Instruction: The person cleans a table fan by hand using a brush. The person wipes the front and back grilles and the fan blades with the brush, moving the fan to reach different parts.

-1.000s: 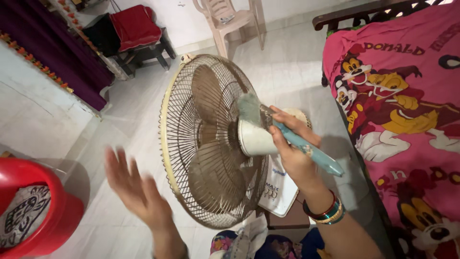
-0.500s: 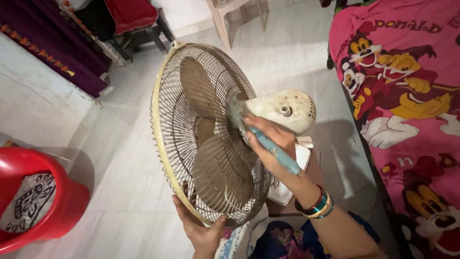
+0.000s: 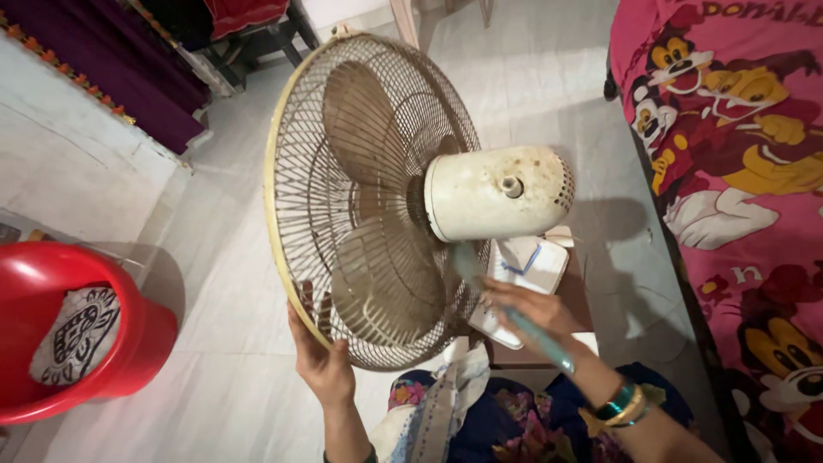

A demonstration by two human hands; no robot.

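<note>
Right hand grip: the right hand (image 3: 536, 313) is closed around the light blue handle of a paintbrush (image 3: 514, 317); the handle runs down toward the wrist, the bristle end points up and left.
Brush tip: it lies against the rear wire grille, just below the motor housing (image 3: 497, 193); motion blur hides the bristles.
Right wrist: it wears green, red and gold bangles (image 3: 621, 405).
Left hand grip: the left hand (image 3: 321, 364) is clasped on the cream rim at the lower left of the fan (image 3: 369, 206), fingers hooked over the front edge, thumb behind.
Fan: a pedestal-type fan head, tilted, its rear toward the camera; the round grille is dusty brown and three blades show through the wires.
Motor housing: a cream cylinder with rust-coloured speckles and a small knob on top, projecting to the right from the grille centre.
Fan base: a white panel (image 3: 531, 266) shows just under the housing, above the right hand.
Lap: floral dark clothing (image 3: 506, 424) and a pale cloth fill the bottom edge.
Floor: pale tiles (image 3: 214, 257) lie beneath the fan.
Left surround: a red plastic chair (image 3: 94, 343) holds a patterned cushion.
Right surround: a bed is covered by a pink cartoon-print sheet (image 3: 737, 171).
</note>
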